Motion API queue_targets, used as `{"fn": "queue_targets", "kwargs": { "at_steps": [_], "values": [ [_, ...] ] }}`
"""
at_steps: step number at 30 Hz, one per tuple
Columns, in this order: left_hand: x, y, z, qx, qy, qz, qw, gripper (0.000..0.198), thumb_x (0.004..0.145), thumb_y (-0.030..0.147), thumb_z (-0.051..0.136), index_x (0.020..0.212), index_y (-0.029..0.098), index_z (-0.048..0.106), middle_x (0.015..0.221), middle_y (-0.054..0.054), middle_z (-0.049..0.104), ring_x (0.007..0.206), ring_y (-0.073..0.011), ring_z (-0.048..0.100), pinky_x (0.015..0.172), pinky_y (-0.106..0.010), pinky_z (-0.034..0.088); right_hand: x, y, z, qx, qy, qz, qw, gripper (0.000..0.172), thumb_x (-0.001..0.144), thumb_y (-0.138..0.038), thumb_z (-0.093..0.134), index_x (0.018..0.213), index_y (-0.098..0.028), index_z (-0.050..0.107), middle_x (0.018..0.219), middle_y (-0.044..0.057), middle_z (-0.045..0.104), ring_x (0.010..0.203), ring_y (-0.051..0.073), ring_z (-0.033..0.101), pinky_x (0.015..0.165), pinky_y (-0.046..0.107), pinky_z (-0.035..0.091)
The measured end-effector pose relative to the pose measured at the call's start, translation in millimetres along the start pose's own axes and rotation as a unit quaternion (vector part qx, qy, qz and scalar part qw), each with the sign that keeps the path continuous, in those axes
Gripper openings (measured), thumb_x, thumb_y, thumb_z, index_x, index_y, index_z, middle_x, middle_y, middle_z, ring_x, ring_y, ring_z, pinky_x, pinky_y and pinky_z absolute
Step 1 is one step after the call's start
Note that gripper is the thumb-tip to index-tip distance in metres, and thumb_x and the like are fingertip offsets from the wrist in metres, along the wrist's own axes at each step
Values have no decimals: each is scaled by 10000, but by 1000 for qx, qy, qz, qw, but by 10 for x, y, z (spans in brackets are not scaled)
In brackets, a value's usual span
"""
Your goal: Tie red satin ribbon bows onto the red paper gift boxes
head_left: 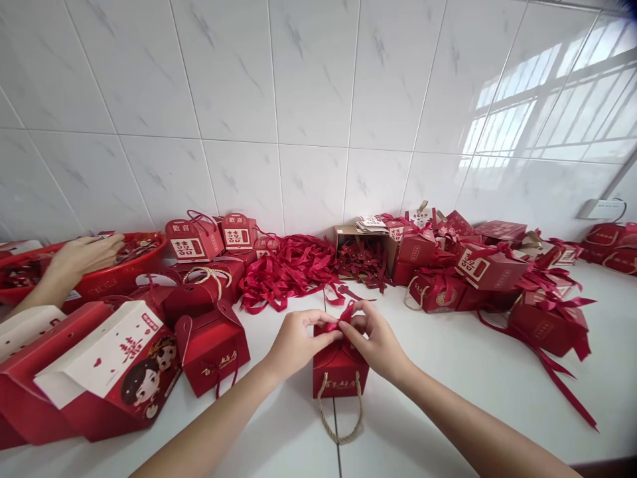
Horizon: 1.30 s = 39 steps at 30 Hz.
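Note:
In front of me on the white table stands a small red gift box [340, 380] with gold lettering. A twisted rope handle [341, 438] hangs from its near side onto the table. My left hand [304, 337] and my right hand [374, 337] meet over the top of the box. Between their fingertips is a red ribbon [348, 311], its loop rising above the right fingers. Both hands are closed in a pinch on it. The ribbon's exact shape between the fingers is partly hidden.
A heap of red ribbons [293, 269] lies beyond the box, beside a carton of dark red pieces [361, 257]. Gift boxes are piled right [490, 265] and left [213, 345]. At far left another person's hand [87, 255] reaches over a red basin [107, 282].

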State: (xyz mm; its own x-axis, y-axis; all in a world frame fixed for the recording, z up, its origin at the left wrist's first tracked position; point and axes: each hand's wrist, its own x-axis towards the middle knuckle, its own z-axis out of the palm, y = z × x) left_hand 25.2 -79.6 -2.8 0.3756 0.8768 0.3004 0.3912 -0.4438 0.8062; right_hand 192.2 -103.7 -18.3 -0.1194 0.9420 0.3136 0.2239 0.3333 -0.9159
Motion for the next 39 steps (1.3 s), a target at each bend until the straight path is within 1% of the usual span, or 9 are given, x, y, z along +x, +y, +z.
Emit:
{"fn": "queue_targets", "kwargs": {
  "at_steps": [4, 7, 10, 15, 19, 24, 28, 33, 39],
  "values": [
    [-14, -60, 3, -28, 8, -3, 1000, 157, 740, 324, 677, 768, 178, 725, 804, -28, 744, 785, -190, 667, 752, -272, 512, -10, 14, 19, 14, 22, -12, 1000, 220, 849, -367, 543, 899, -236, 374, 577, -70, 551, 521, 112, 452, 524, 228, 358],
    [-23, -103, -12, -45, 2, 2, 999, 116, 742, 246, 655, 800, 180, 729, 861, -31, 749, 850, -190, 675, 818, -277, 511, -8, 11, 8, -41, 33, -43, 998, 126, 858, -339, 536, 872, -215, 515, 642, -23, 610, 580, 127, 517, 576, 249, 415],
    [-23, -116, -14, -41, 13, 9, 999, 107, 742, 182, 621, 785, 175, 719, 854, -29, 745, 839, -181, 674, 827, -282, 511, -20, 18, -11, -98, 46, -71, 992, 161, 841, -339, 568, 821, -202, 648, 760, 33, 665, 647, 151, 574, 624, 280, 472],
    [-25, -93, 12, -41, 33, 4, 999, 81, 744, 186, 620, 763, 170, 697, 823, -27, 734, 807, -178, 667, 796, -285, 513, -56, 67, -24, -143, 39, -111, 983, 172, 764, -321, 672, 880, -208, 731, 945, 82, 629, 779, 191, 616, 697, 324, 516],
    [-40, -106, 23, -47, 31, 19, 998, 92, 762, 175, 603, 764, 174, 695, 835, -29, 726, 826, -176, 661, 829, -294, 504, -52, 74, -40, -132, 36, -47, 990, 161, 815, -316, 606, 795, -223, 736, 1201, 97, 559, 1071, 251, 563, 921, 412, 452],
    [-41, -126, 30, -44, 17, 34, 998, 118, 786, 167, 570, 792, 177, 688, 852, -36, 714, 850, -180, 651, 840, -307, 499, -39, 22, -82, 5, -62, 60, 996, 285, 815, -463, 599, 750, -206, 704, 1468, 54, 336, 1320, 283, 357, 1050, 427, 327],
    [0, -149, 108, -60, 35, 35, 997, 88, 788, 168, 567, 820, 185, 647, 842, -24, 686, 837, -165, 641, 828, -301, 507, -40, 40, -62, 127, -105, 100, 981, 357, 780, -531, 616, 713, -188, 691, 1478, 63, 334, 1375, 314, 249, 1019, 413, 354],
    [-12, -172, 148, -45, 147, 72, 985, 71, 784, 211, 591, 834, 198, 543, 865, -12, 602, 854, -153, 593, 823, -307, 507, -48, 79, -21, 205, -52, 126, 969, 314, 779, -501, 640, 757, -198, 717, 1457, 60, 376, 1405, 282, 169, 1056, 383, 309],
    [-124, -41, 81, 60, 67, 45, 995, 111, 777, 326, 634, 782, 216, 655, 834, -15, 659, 909, -205, 574, 844, -352, 450, -69, 24, -41, 184, -42, 145, 971, 320, 759, -510, 660, 731, -196, 714, 1362, 85, 500, 1415, 257, 125, 1073, 386, 271]
  ]
}}
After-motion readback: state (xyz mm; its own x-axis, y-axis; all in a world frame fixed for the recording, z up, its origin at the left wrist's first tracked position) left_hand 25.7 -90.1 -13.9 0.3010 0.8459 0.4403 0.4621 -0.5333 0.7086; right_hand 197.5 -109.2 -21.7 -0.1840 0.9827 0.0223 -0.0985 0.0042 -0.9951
